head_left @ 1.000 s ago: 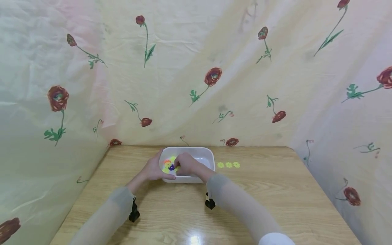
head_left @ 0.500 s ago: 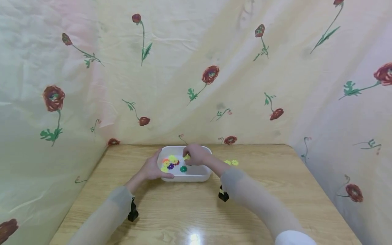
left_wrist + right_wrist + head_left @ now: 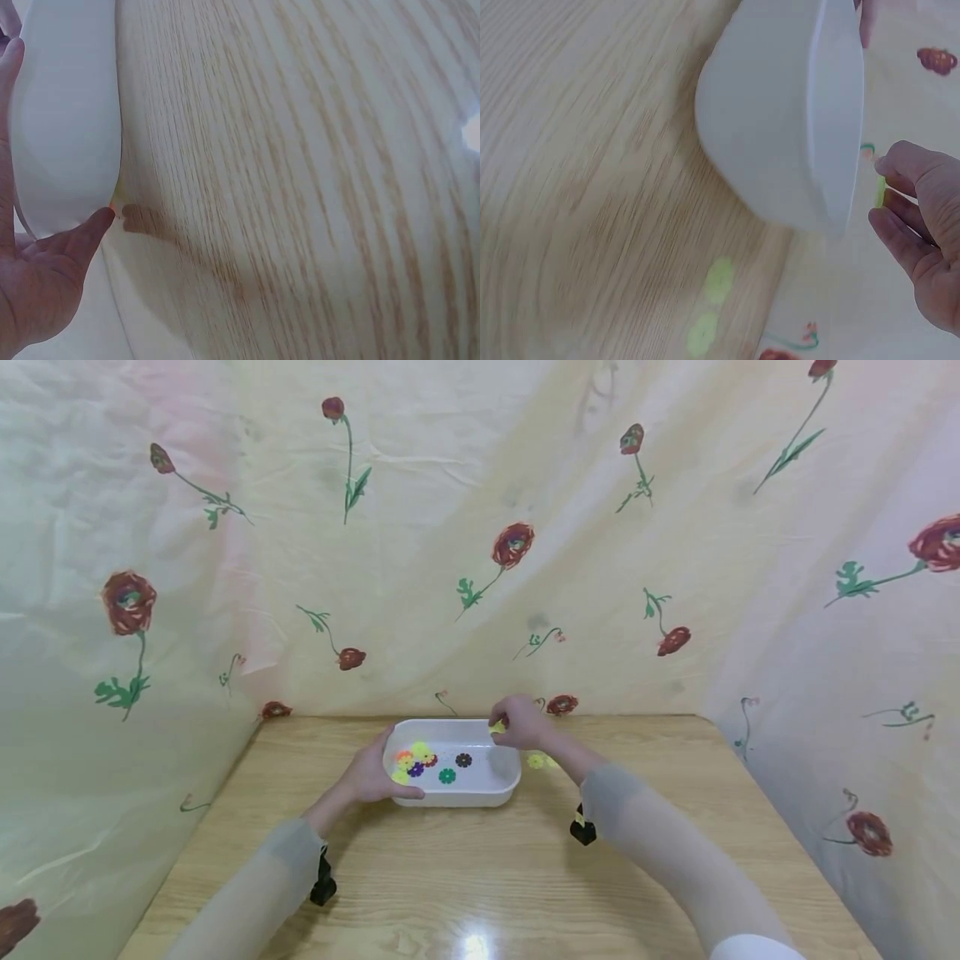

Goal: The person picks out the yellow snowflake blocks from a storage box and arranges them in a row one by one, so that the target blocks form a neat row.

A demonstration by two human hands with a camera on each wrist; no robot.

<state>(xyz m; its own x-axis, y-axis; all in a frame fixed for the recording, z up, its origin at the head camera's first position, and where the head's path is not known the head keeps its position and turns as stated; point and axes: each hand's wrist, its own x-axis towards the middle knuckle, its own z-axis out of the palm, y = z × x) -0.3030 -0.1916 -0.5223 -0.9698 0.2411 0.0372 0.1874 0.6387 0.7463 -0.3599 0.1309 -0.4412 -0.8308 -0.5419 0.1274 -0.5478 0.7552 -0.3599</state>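
A white plastic tray [image 3: 480, 797] stands on the table, several flower-shaped plastic pieces inside it. Its left end is held by my left hand [image 3: 369, 774], thumb along the front wall; the left wrist view also shows this hand [image 3: 45, 285] against the tray. Over the tray's back right corner, my right hand [image 3: 522, 723] pinches a yellow flower piece [image 3: 497, 727]. Thumb and fingertips hold this yellow flower piece [image 3: 880, 192] edge-on in the right wrist view. Inside lie a green piece [image 3: 447, 776], a dark brown piece [image 3: 463, 760] and a mixed cluster [image 3: 407, 762] at the left.
Yellow flower pieces [image 3: 536, 762] lie on the wooden table [image 3: 465, 868] just right of the tray, partly hidden by my right forearm. A flower-printed cloth [image 3: 420, 568] hangs behind the table and along both sides.
My right hand has moved from the tray's left part, rightward and up to its back right corner, with a yellow flower piece. The green and brown pieces are uncovered. My left hand stays put.
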